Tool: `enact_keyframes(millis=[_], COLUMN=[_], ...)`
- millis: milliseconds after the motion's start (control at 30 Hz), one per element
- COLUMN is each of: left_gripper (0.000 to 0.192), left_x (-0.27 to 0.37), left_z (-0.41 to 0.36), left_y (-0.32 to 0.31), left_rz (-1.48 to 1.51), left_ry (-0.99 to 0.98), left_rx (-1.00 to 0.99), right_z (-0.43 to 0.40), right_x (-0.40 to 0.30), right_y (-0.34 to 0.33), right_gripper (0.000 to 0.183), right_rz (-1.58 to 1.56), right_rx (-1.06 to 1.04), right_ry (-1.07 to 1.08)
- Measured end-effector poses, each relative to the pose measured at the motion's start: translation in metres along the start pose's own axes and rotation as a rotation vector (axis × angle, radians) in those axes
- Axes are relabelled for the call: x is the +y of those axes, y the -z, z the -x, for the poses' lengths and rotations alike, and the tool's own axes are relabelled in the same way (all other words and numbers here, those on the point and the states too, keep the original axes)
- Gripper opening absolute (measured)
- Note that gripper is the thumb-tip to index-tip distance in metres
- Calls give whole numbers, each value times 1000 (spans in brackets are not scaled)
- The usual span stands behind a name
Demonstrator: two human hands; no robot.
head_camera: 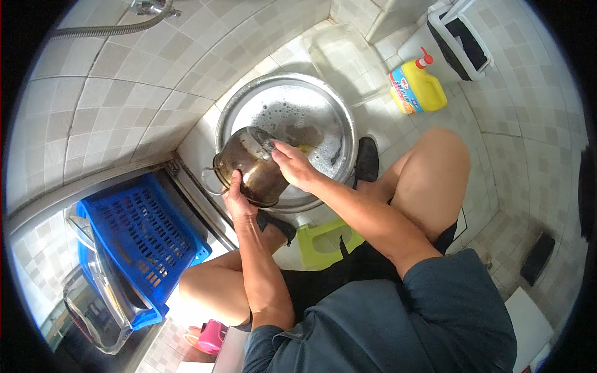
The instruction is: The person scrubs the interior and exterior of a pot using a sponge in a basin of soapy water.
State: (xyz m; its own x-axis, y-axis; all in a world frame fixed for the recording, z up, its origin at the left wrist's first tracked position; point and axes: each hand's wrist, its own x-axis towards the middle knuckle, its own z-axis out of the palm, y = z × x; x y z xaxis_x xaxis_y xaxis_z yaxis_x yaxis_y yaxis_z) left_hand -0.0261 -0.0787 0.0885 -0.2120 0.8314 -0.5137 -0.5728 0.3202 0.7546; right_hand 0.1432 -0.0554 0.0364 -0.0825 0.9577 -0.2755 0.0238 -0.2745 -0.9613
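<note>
A brown-stained metal pot [252, 163] lies tilted on its side over the left part of a wide metal basin [349, 135]. Its looped handle [212, 182] sticks out at the left. My left hand [240, 198] grips the pot near its rim, thumb pressed on the outer wall. Against the pot's upper end, my right hand [294, 165] holds a small grey scrubber [262, 139], mostly covered by the fingers, so its exact kind is unclear. Soapy water with foam [284, 105] fills the basin under the pot.
A yellow detergent jug [419, 88] with a red pump and a clear plastic tub [345, 51] stand beyond the basin. At left, a blue plastic basket [140, 228] leans across the door sill. A green plastic stool [322, 233] is below me. Tiled wall [140, 70] borders the basin.
</note>
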Motion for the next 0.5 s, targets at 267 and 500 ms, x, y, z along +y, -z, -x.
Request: enact_keyframes(millis=[267, 500], left_gripper=[40, 38], left_x=[-17, -6], left_z=[15, 9], left_y=[-9, -1], left_rz=[-119, -150], left_ry=[27, -3], left_rx=[27, 127], right_z=[-19, -11], right_x=[6, -19], right_y=[38, -3], right_gripper=[48, 52], right_rz=[-88, -148], right_rx=[-55, -107], right_ry=[-208, -102])
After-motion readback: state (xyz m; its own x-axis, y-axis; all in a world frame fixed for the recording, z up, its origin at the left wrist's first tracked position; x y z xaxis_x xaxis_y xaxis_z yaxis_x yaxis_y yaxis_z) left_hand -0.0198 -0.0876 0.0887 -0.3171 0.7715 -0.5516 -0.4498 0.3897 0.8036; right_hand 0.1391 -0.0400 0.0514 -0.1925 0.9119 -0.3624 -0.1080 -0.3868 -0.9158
